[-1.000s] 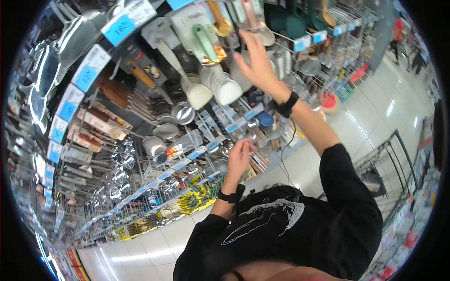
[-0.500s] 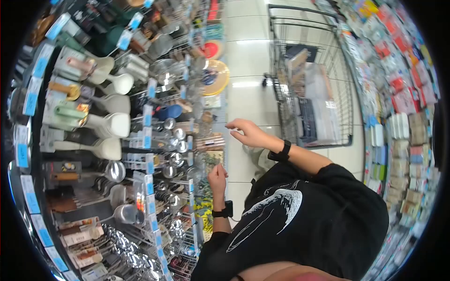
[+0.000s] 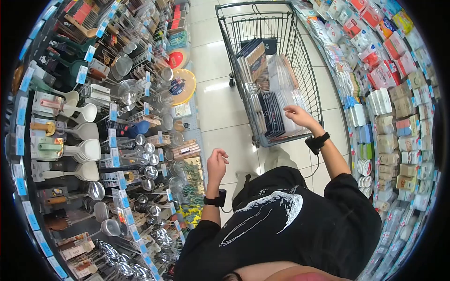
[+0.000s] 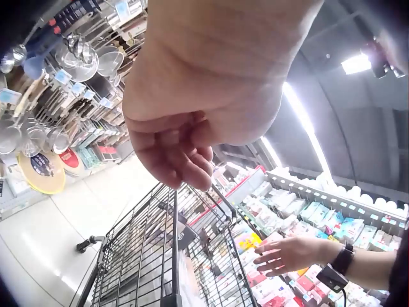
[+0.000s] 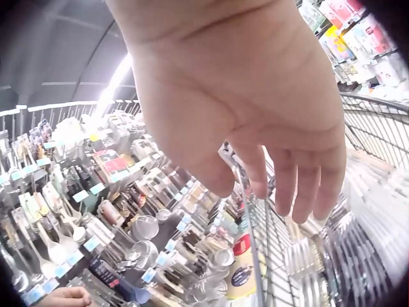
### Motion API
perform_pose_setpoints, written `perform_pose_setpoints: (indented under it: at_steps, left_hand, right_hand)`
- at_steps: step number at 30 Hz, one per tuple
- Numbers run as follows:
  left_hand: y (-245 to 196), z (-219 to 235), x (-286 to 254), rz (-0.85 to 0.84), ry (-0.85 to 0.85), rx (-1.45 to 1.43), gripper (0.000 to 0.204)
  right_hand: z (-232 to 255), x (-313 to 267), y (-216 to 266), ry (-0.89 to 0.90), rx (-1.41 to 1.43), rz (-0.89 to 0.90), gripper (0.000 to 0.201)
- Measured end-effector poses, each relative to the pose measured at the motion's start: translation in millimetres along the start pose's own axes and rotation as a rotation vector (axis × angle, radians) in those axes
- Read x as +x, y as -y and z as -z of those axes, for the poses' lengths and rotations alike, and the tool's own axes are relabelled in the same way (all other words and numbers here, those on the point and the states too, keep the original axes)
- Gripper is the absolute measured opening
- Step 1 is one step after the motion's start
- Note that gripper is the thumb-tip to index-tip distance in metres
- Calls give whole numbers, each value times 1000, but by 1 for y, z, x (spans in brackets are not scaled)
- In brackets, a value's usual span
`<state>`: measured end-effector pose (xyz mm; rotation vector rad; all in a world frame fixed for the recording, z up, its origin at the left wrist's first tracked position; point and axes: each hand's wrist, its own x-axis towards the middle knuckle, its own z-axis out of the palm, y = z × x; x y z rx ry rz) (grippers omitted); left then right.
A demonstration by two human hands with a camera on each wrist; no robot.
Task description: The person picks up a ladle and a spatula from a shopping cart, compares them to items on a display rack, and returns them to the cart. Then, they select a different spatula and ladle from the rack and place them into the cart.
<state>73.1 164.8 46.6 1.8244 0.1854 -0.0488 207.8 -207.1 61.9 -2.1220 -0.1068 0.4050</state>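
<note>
My left hand (image 3: pixel 217 165) hangs in the air between the utensil shelf and the cart, its fingers loosely curled around nothing, as the left wrist view (image 4: pixel 182 128) shows too. Over the near end of the wire shopping cart (image 3: pixel 317 112) is my right hand (image 3: pixel 300 117), holding nothing, with fingers loosely extended downward in the right wrist view (image 5: pixel 255 128). Inside the cart lie a dark rack-like pack (image 3: pixel 273 114), clear-wrapped packs (image 3: pixel 281 75) and a boxed set (image 3: pixel 254 58). Whether the right hand touches the cart cannot be told.
On the left, a shelf holds white spatulas (image 3: pixel 88 150), ladles (image 3: pixel 97 191) and a round yellow-rimmed item (image 3: pixel 183 88). Packaged goods (image 3: pixel 384 75) fill the shelf on the right. Pale floor tiles (image 3: pixel 213 103) run between them.
My right hand has left the hanging spatulas and moved right, to over the cart. The view has turned from the shelf toward the aisle, and the left hand stays low near the body.
</note>
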Motion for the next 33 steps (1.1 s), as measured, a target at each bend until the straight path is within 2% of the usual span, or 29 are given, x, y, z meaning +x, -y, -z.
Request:
perform_pose_setpoints:
  at_steps: [6,8,9,10,12,13,14,17,19,22,24,26,27,29,33]
  left_hand:
    - [-6,-72,24,99,-2,33,14]
    - [9,-106,35,0,-68,150,11]
    - [-18,-119,40,124,-59,276,27]
    - [-21,-139,46,147,-78,281,27]
    - [-24,-174,58,71,-250,391,40]
    - [-25,-187,64,104,-222,441,51]
    - [-15,-200,70,-9,-245,630,59]
    - [18,-231,80,25,-207,732,68]
    - [39,-242,81,255,-185,587,70]
    - [36,-248,84,376,-226,646,66]
    - [37,-251,84,357,-277,672,62]
    - [39,-251,84,318,-288,667,60]
    - [39,-252,85,296,-302,676,59]
    - [40,-253,85,341,-300,683,59]
    - [43,-250,79,390,-302,679,60]
  right_hand:
    - [55,60,-68,86,-113,-78,37]
    - [61,89,-101,115,-108,-145,40]
    - [60,101,-119,107,-143,-154,43]
    - [62,113,-137,137,-140,-148,43]
    - [53,122,-159,112,-265,-163,43]
    - [48,124,-171,112,-280,-146,43]
    - [42,124,-184,110,-264,-159,43]
    - [23,118,-215,222,-335,-252,44]
    - [8,109,-231,343,-340,-323,48]
    - [4,92,-223,438,-396,-372,50]
    - [-3,92,-230,479,-381,-369,51]
    - [-8,88,-235,389,-398,-337,50]
    - [-8,88,-236,405,-401,-335,50]
    - [-8,89,-238,128,-360,-233,50]
    - [-5,98,-232,138,-274,-294,50]
